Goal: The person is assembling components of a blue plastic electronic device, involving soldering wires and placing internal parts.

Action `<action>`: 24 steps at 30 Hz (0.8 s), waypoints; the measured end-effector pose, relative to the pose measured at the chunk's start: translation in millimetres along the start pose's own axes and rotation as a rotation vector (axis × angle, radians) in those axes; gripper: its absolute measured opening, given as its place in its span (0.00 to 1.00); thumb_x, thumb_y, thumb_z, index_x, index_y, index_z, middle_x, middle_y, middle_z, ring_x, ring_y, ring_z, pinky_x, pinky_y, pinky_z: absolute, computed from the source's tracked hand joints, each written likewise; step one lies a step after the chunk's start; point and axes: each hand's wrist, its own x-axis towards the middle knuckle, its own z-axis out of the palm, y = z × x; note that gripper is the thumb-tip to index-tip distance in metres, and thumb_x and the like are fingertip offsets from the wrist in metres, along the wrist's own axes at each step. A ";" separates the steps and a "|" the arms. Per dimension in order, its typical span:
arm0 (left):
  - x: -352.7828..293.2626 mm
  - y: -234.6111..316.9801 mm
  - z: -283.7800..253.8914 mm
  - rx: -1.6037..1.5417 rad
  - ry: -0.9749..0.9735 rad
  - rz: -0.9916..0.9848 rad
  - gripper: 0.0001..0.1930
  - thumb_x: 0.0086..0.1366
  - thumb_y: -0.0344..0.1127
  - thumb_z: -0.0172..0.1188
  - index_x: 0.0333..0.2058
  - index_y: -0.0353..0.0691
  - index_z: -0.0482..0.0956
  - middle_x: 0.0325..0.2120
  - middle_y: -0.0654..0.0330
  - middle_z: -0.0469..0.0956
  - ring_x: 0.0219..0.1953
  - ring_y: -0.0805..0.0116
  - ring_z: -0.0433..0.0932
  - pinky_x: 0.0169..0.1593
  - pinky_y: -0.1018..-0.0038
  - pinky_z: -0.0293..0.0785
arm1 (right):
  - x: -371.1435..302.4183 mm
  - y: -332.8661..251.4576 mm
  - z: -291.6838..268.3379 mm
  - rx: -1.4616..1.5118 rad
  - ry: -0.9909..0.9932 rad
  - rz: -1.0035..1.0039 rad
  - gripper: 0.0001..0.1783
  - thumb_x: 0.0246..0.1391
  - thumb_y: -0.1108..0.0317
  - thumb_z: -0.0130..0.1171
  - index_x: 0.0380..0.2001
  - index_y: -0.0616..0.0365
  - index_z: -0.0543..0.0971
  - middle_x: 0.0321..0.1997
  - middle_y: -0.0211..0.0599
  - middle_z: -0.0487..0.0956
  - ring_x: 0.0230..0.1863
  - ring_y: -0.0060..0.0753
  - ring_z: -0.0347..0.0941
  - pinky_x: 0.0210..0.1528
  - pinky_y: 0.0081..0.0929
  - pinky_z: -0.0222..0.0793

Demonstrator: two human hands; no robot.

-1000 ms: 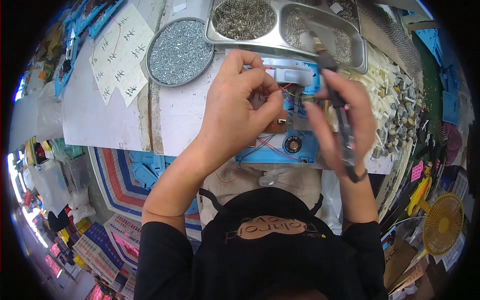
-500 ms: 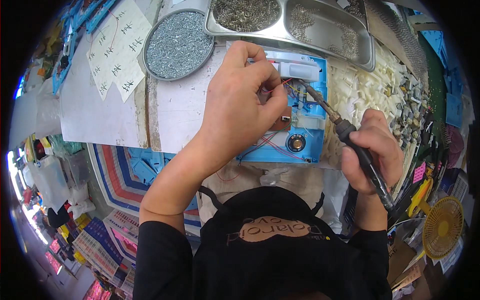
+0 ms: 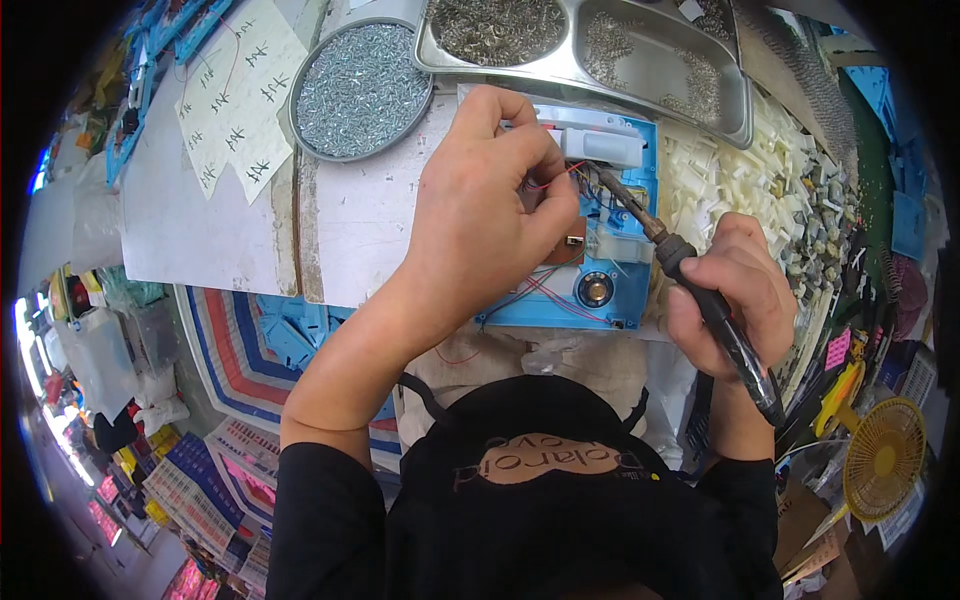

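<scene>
A black soldering iron is gripped in my right hand, its metal tip pointing up and left into an open blue plastic housing. The tip ends close beside the fingertips of my left hand. Those fingers are pinched together over the housing, with a thin red wire coming out at them. Inside the housing are a round speaker, a brown circuit board partly under my left hand, and several thin coloured wires. A pale grey plastic part lies across its far end.
Behind the housing stands a steel tray with small metal springs. A round dish of screws sits left of it. White plastic pieces are heaped at the right. A yellow fan stands at lower right; marked paper lies at upper left.
My right hand has brought the soldering iron slightly left and up, so its tip is nearer my left fingertips. My left hand has barely moved.
</scene>
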 end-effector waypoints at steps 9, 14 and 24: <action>0.1 1.0 0.3 -0.005 0.013 -0.007 0.03 0.55 0.23 0.64 0.27 0.32 0.78 0.37 0.60 0.70 0.28 0.77 0.72 0.29 0.81 0.69 | 8.9 5.6 -8.6 -0.055 -0.080 -0.089 0.20 0.37 0.79 0.72 0.37 0.53 0.83 0.21 0.29 0.71 0.22 0.35 0.67 0.31 0.33 0.65; 1.1 0.3 1.4 0.006 0.015 0.003 0.03 0.54 0.23 0.64 0.27 0.32 0.78 0.37 0.60 0.70 0.28 0.77 0.72 0.29 0.81 0.69 | 5.9 9.8 -10.0 -0.014 -0.066 -0.088 0.21 0.35 0.81 0.72 0.37 0.54 0.83 0.22 0.29 0.70 0.22 0.36 0.66 0.28 0.31 0.61; 1.3 1.7 0.9 0.006 0.005 -0.002 0.03 0.54 0.23 0.64 0.27 0.32 0.78 0.38 0.60 0.70 0.28 0.78 0.72 0.29 0.81 0.69 | 3.8 7.2 -17.9 0.051 -0.060 -0.066 0.20 0.37 0.81 0.70 0.38 0.58 0.81 0.21 0.32 0.72 0.20 0.37 0.66 0.27 0.32 0.61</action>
